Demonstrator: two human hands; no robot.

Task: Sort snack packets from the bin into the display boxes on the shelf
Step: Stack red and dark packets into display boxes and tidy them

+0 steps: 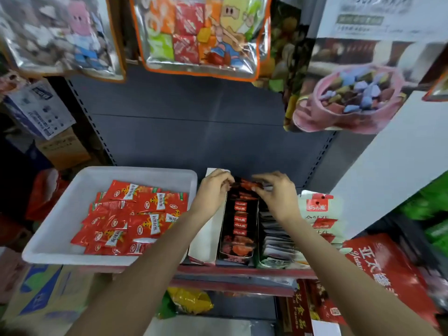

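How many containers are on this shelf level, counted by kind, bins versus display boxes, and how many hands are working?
White plastic bin holding red snack packets: 1
Display boxes: 3, a white-sided one, a black one, and a third to its right
Hands: 2, left hand and right hand, both with a grip on a dark packet over the black box
Total: 6

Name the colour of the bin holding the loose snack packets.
White, seen in the head view: the bin is plain white, holding red packets.

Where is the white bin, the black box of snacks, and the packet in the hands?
white bin (60,214), head view, bare floor of its left side.
black box (238,257), head view, its front end.
packet (247,183), head view, middle stretch between both hands.
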